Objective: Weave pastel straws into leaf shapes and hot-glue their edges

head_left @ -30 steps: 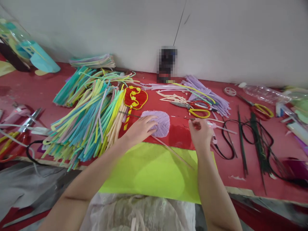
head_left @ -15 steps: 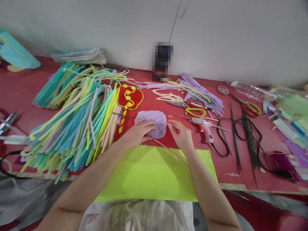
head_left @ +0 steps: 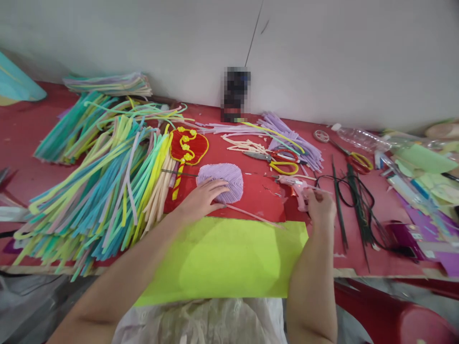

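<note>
Sheet (head_left: 222, 263), yellow-green, across near edge of desk (head_left: 21, 124). Right hand (head_left: 320, 205) at rear of pink glue gun (head_left: 299, 190), fingers curled nearly closed; grip unclear. Left hand (head_left: 202, 198) flat, fingers slightly spread, pressing ribbed purple pad (head_left: 231, 184), mid-desk, holding nothing between fingers. Beyond: red-and-yellow fan (head_left: 193, 149), scissors (head_left: 285, 167), purple stems (head_left: 308, 150) toward far edge.

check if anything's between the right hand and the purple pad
Yes: the pink glue gun is at the right hand, on the side facing the purple pad. Beyond it, the red sheet bears only small scraps. The nearer scissors lie farther back, off the straight line.
</note>
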Demonstrator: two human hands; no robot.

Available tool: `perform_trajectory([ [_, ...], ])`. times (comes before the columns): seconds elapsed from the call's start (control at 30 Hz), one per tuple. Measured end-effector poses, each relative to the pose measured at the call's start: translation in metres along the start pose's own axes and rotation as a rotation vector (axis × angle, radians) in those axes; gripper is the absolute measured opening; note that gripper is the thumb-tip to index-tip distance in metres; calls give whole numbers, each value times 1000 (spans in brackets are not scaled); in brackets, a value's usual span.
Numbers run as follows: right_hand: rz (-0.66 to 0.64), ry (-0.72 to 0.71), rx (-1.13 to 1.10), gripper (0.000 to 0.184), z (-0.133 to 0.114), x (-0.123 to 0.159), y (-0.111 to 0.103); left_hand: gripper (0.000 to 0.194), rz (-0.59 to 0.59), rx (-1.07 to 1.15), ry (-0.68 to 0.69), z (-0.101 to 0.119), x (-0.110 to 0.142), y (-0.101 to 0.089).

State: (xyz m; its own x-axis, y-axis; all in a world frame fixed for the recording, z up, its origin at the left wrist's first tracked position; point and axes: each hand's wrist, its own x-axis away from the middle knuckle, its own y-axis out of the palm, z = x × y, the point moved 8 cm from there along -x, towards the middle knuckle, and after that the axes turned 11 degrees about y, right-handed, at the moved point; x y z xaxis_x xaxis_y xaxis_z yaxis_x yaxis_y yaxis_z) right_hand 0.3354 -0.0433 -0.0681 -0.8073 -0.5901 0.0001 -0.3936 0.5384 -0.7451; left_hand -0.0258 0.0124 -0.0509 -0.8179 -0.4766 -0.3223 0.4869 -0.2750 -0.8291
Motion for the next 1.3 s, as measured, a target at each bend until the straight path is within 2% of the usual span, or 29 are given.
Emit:
perform_trajectory([
  [0.07, -130, 99, -48, 49, 14, -4, 11, 39, 14, 1, 8, -1, 1, 0],
  [0.13, -146, 99, -43, 55, 15, -5, 16, 38, 25, -14, 8, -2, 1, 0],
  [0.23, -97, 19, 37, 59, 7, -4, 17, 36, 27, -44, -14, -4, 2, -1],
  [0.37, -83, -86, 90, 54, 0, -2, 21, 35, 27, -37, -30, -5, 1, -1],
  [0.47, 25, -172, 109, 50, -8, 0, 18, 38, 31, -27, -30, -5, 1, -2],
  [0.57, 125, -158, 34, 49, -12, 2, 10, 38, 37, -23, -38, -6, 1, -1],
  [0.63, 88, -84, -95, 50, -12, 4, 9, 37, 31, -18, -46, -6, 2, -1],
  [0.7, -7, -19, -238, 54, -14, 10, 13, 38, 22, -16, -54, -6, 2, 0],
  [0.77, -58, -13, -299, 58, -20, 22, 13, 38, 14, -17, -64, -7, 2, -1],
  [0.9, 27, -94, -129, 59, -35, 62, 5, 39, -3, -18, -68, -5, 2, -2],
  [1.1, -69, -193, 95, 63, -49, 126, 25, 42, -37, -24, -82, -4, 1, -4],
  [1.3, -68, -252, 133, 55, -55, 151, 32, 43, -58, -13, -89, -5, 1, -3],
])
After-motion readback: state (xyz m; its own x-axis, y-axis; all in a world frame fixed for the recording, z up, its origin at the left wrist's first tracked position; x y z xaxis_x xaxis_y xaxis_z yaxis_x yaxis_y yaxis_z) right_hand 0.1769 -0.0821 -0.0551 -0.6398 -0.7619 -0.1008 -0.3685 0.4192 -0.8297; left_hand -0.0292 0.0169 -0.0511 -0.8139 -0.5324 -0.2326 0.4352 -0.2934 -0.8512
